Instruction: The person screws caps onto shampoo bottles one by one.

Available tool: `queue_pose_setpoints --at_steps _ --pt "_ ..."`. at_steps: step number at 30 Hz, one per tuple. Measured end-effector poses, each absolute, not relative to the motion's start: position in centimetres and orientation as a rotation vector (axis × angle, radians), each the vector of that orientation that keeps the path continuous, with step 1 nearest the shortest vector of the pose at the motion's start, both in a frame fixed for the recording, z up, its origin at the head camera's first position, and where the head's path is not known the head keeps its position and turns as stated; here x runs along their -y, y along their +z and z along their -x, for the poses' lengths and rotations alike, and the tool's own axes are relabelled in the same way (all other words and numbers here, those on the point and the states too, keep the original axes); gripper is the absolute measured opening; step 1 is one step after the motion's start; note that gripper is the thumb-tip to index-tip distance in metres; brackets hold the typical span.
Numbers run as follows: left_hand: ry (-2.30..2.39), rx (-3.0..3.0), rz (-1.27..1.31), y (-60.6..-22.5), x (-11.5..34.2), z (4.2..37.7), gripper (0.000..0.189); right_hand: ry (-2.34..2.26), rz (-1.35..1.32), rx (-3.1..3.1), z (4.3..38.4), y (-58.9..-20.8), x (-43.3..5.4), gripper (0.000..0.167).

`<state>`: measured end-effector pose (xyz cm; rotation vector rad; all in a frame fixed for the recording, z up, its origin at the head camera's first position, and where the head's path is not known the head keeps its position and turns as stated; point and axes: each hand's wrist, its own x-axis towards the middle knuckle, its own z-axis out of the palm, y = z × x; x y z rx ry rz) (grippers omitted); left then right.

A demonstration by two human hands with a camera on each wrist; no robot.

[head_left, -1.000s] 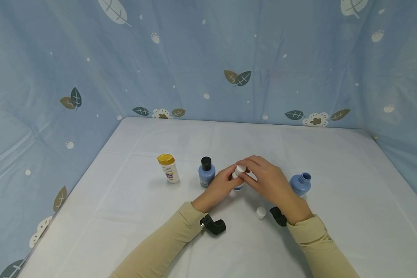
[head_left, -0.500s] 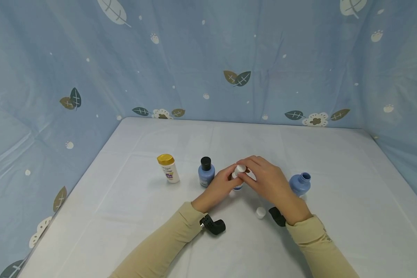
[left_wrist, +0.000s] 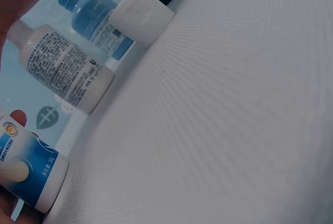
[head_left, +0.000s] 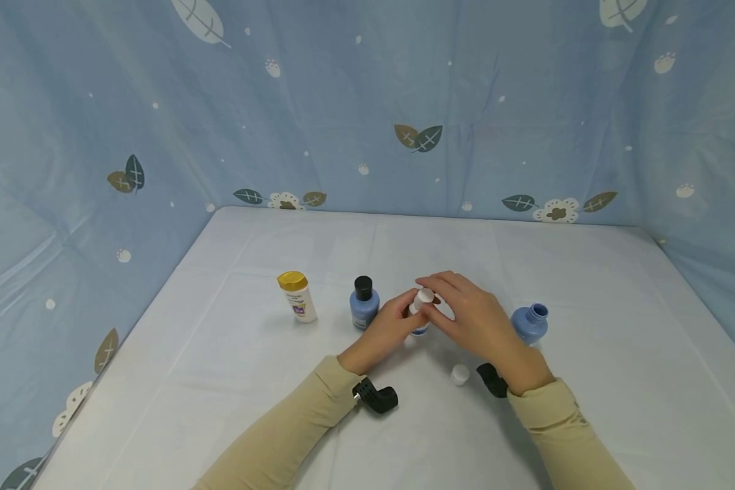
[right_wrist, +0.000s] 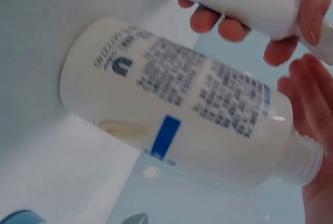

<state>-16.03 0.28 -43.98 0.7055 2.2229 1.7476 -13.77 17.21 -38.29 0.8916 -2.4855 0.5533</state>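
In the head view my left hand (head_left: 387, 328) grips a small white bottle (head_left: 419, 330) upright near the table's middle. That bottle's blue and white label (left_wrist: 32, 169) shows in the left wrist view. My right hand (head_left: 476, 318) reaches over from the right, thumb and fingers pinching the white cap (head_left: 425, 297) at the bottle's top. An uncapped white bottle (right_wrist: 171, 99) with printed text stands close by under the right hand, hidden in the head view. A loose white cap (head_left: 459, 375) lies on the table in front of the right hand.
An open blue bottle (head_left: 529, 325) stands right of my right hand. Left of the hands stand a blue bottle with a black cap (head_left: 364, 304) and a white bottle with a gold cap (head_left: 298, 297). A blue patterned curtain (head_left: 367, 102) hangs behind the white table (head_left: 233, 422).
My right hand has shifted very slightly at the cap. Left hand, bottles and loose cap stay in place.
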Motion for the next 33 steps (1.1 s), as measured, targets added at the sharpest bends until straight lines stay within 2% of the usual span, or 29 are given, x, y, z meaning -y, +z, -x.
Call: queue_pose_setpoints --at_steps 6,13,28,33 --pt "1.804 -2.155 -0.717 -45.2 -0.3 16.6 0.034 0.554 -0.988 2.445 13.9 -38.2 -17.2 0.032" --pt "1.747 -2.216 -0.697 -45.2 -0.3 16.6 0.025 0.543 -0.982 2.438 13.9 -38.4 -17.2 0.031" --pt "1.760 -2.238 -0.748 -45.1 -0.4 16.6 0.022 0.529 -0.734 2.466 13.6 -38.8 -16.2 0.029" --pt "1.793 -2.205 -0.746 -45.1 -0.4 16.5 0.022 0.518 -0.724 2.495 13.5 -38.8 -16.2 0.030"
